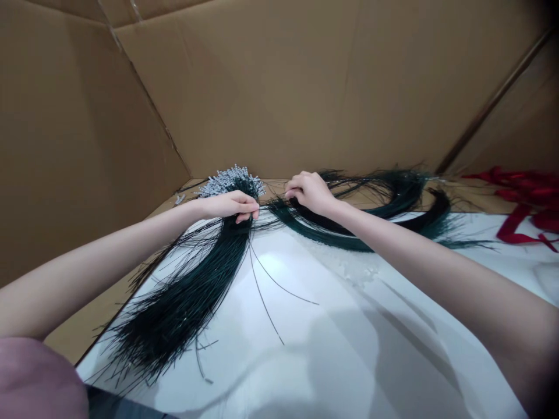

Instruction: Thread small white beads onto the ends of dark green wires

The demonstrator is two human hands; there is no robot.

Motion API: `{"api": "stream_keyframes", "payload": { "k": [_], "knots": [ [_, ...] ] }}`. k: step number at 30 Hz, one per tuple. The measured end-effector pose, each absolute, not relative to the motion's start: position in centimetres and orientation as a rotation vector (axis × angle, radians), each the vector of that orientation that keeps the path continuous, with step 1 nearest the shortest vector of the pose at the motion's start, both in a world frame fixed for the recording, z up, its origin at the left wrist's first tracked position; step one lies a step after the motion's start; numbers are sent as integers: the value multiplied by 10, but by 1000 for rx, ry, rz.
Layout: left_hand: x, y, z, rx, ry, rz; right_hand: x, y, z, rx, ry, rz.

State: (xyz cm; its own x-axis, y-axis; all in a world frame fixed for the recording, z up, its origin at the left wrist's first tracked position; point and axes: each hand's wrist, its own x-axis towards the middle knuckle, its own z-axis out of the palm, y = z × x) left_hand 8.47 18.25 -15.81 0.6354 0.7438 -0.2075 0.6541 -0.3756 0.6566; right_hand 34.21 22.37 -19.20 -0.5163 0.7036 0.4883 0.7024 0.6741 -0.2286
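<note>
A thick bundle of dark green wire stems lies on the white table with its loose ends fanned toward me. Pale blue-grey bead-like tips crowd its far end. My left hand is closed at the neck of this bundle, just below the tips, with stems at its fingers. To the right, my right hand has its fingers curled into a pinch; whatever is between them is too small or hidden to name. Behind and below that hand lie more curved dark green stems.
Tall cardboard walls close off the back and left. Red ribbon lies heaped at the far right. Two stray stems spread across the white tabletop. Clear plastic lies by the right-hand stems.
</note>
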Motion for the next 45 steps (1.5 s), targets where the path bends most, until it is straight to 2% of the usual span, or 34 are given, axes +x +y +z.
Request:
{"api": "stream_keyframes", "payload": {
  "k": [21,30,36,45],
  "knots": [
    [9,159,-173,2221,1163,163,410,247,-168,-1409,-1873,-167],
    [19,128,-147,2137,1153,349,436,233,-169,-1395,-2002,-85],
    [77,72,-126,1915,1056,444,427,186,-163,-1210,-2173,-130],
    [156,21,-125,1867,790,327,401,34,-133,-574,-2327,-387]
  ]
}}
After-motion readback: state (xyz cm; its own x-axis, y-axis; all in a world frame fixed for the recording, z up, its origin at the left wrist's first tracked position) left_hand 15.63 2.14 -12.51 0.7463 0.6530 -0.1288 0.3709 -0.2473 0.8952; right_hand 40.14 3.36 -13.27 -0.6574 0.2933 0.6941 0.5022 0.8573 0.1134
